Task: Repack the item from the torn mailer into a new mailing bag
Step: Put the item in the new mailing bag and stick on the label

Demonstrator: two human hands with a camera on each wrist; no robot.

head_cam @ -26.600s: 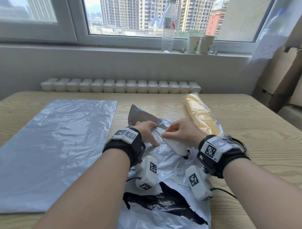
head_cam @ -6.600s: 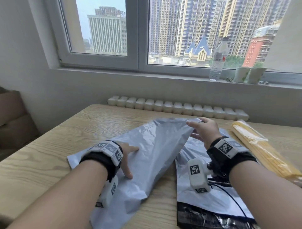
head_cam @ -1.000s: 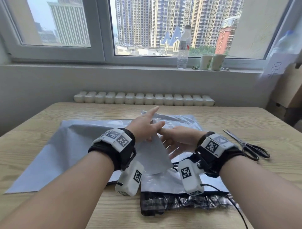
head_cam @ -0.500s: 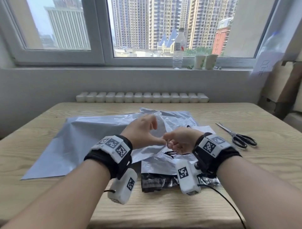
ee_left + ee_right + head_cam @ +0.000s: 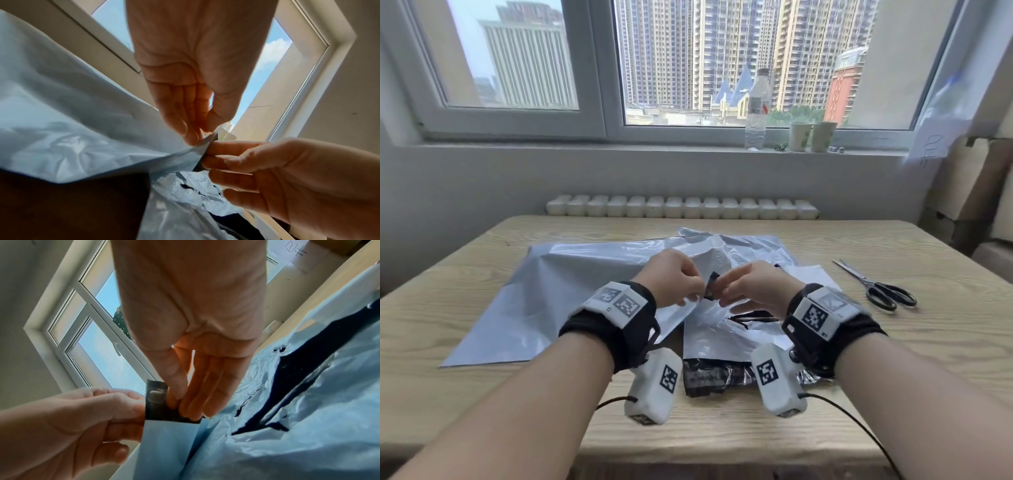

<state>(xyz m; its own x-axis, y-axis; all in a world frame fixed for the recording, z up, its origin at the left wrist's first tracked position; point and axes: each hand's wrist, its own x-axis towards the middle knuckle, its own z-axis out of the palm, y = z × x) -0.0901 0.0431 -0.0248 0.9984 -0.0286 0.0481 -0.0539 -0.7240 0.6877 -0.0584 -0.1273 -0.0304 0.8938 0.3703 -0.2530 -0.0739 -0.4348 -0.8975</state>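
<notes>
The new grey mailing bag point(image 5: 551, 291) lies flat on the left half of the table, its near right corner lifted. My left hand point(image 5: 688, 287) pinches that corner between thumb and fingers point(image 5: 191, 138). My right hand point(image 5: 732, 291) pinches a small dark strip point(image 5: 711, 289) at the bag's edge, seen close up as a black flap point(image 5: 156, 395) above the pale bag point(image 5: 170, 443). The torn white mailer point(image 5: 722, 335), black inside, lies crumpled under my right wrist. The yellow item is not in view.
Black-handled scissors point(image 5: 876, 287) lie on the wooden table point(image 5: 911, 359) to the right of my hands. A radiator point(image 5: 681, 207) runs behind the far table edge. A water bottle point(image 5: 755, 113) and two cups stand on the window sill. Cardboard boxes point(image 5: 983, 192) lean at the far right.
Both hands have lifted slightly with the bag's corner between them. The dark strip now shows between the fingertips. The view has tilted up a little.
</notes>
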